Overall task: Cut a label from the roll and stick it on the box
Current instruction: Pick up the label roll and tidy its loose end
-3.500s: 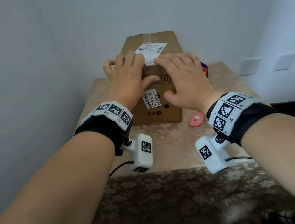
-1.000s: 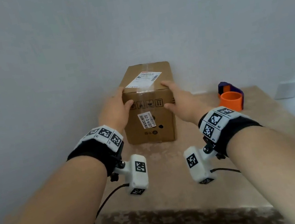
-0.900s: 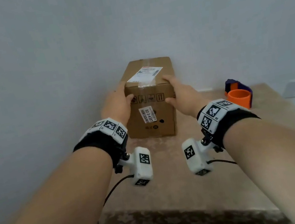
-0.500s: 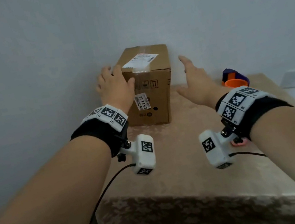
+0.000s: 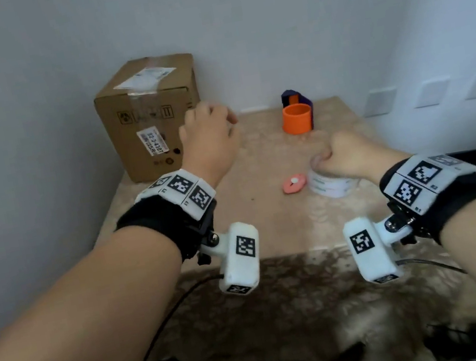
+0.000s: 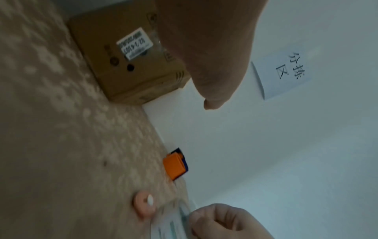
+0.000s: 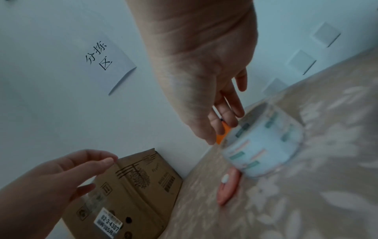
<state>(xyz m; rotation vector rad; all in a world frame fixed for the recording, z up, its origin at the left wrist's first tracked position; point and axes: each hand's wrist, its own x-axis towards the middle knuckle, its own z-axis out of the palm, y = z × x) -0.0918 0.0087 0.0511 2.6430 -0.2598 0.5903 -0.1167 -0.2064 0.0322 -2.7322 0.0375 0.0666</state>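
now that both hands are off the box (image 5: 152, 116), which half a second ago was touched by the left hand alone and a second ago was held on both sides, the box is left standing at the far left corner of the table (image 5: 274, 231), against the wall. a label is already seen stuck on its top, and a smaller one on its near face. the right hand (image 5: 349, 154) is brought down to the label roll (image 5: 331, 184) at the near right; its fingers are curled at the roll's upper rim, but whether the roll is truly grasped cannot be told from these views. the left hand (image 5: 208, 139) is held in the air between box and roll, loosely curled, with nothing in it. from this it is judged that the work is turning from the box to the roll, so that a label can be cut. a small pink disc (image 5: 293, 183) is seen just left of the roll. as for containers, an orange cup (image 5: 298, 118) is stood at the far right, with a dark blue thing (image 5: 295, 97) just behind it; what is inside the cup is not shown. whether the box is full cannot be told.
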